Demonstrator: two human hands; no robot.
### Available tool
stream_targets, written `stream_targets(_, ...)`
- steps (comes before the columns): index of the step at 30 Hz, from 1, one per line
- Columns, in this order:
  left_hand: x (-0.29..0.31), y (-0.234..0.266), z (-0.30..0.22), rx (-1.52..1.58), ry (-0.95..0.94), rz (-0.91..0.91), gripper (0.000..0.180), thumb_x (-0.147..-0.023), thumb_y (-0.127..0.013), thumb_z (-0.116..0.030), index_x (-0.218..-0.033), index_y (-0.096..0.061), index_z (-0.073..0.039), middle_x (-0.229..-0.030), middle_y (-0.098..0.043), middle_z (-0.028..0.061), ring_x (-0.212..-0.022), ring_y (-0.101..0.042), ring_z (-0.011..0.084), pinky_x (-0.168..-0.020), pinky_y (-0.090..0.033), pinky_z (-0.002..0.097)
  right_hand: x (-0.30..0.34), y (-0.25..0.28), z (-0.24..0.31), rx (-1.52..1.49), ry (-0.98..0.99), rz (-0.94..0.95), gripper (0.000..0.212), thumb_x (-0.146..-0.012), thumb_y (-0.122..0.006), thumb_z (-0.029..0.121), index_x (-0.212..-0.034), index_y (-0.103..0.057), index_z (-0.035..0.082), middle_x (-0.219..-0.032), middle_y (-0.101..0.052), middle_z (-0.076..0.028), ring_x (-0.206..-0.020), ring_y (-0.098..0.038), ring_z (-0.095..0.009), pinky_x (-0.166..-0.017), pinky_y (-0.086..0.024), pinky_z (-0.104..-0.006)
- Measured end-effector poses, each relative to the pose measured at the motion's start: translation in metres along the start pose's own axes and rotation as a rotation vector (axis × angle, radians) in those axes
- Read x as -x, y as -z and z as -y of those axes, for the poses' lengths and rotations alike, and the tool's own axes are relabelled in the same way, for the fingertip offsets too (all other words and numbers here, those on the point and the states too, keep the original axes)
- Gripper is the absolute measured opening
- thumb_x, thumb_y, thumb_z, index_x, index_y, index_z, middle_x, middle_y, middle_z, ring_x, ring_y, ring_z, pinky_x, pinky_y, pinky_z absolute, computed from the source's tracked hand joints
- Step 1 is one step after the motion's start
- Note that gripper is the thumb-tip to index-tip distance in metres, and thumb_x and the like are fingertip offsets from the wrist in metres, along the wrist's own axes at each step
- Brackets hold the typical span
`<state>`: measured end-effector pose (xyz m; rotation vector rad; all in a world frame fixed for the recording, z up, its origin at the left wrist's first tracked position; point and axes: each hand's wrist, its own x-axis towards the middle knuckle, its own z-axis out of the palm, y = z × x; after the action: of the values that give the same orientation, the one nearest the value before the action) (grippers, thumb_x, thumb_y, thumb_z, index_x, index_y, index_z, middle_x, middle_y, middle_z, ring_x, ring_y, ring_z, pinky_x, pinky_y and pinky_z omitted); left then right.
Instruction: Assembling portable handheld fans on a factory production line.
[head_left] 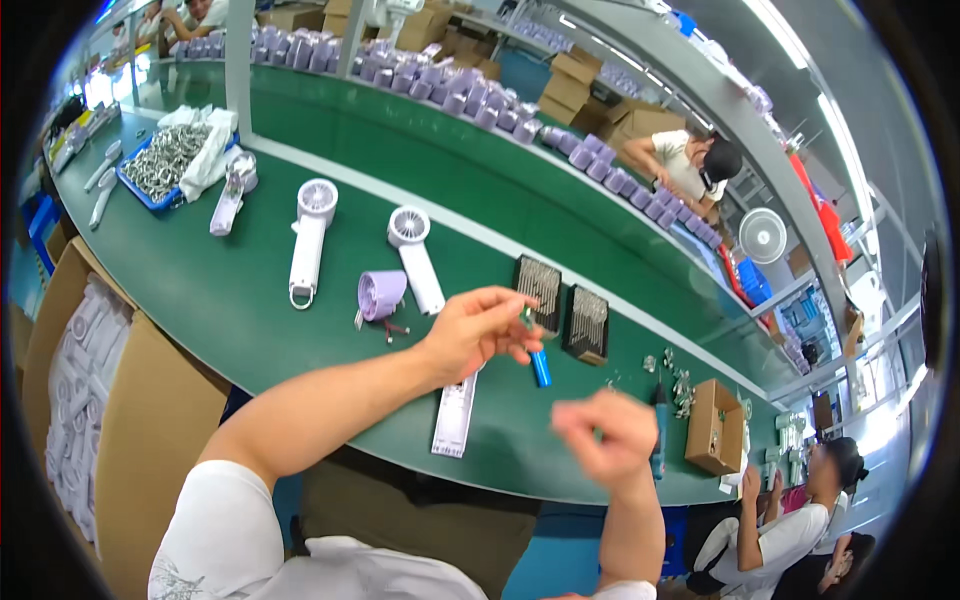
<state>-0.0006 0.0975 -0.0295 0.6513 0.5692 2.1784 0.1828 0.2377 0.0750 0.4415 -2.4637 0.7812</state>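
Observation:
My left hand [478,332] is closed in a pinch on a small green part [527,315] that looks like a circuit board. Just below its fingers is a blue cylindrical battery [541,368]; whether it is joined to the green part cannot be made out. Beneath that hand, a long white handle shell [456,418] lies on the green table. My right hand [607,440] is lifted over the table to the right, its fingers curled and smeared by motion. Beside it lies a teal electric screwdriver [659,430]. Left of my left hand sits a purple fan housing [381,295] with loose wires.
Two white handheld fans [309,240] [418,255] lie further left, near a blue tray [165,170] of metal parts. Two black boxes of screws [538,290] [586,325] stand ahead. A cardboard box [715,428] is at right. Co-workers sit across and to the right.

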Motion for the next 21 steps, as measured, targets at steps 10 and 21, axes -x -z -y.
stream_targets(10,-0.002,-0.014,-0.004,-0.160,0.073,-0.133,0.029,-0.099,-0.062,-0.015,-0.123,-0.062,0.001,-0.103,-0.070,0.0144,-0.091,-0.071,0.0236,-0.070,-0.063,0.0343,-0.030,-0.055,-0.076,0.086,0.171,-0.465,0.027,-0.075,-0.076,-0.007,-0.102,-0.071,-0.002,-0.093,-0.067,-0.014,-0.083,-0.067,-0.028,-0.070,-0.055,-0.0334)
stream_targets(21,-0.002,-0.014,-0.009,-0.189,-0.030,-0.001,0.042,-0.099,-0.059,-0.007,-0.138,-0.050,0.006,-0.110,-0.068,0.0172,-0.097,-0.069,0.0245,-0.076,-0.062,0.0383,-0.028,-0.059,-0.077,0.018,0.183,-0.484,0.030,-0.071,-0.084,0.004,-0.099,-0.074,-0.001,-0.092,-0.067,-0.010,-0.081,-0.067,-0.028,-0.068,-0.057,-0.0353)
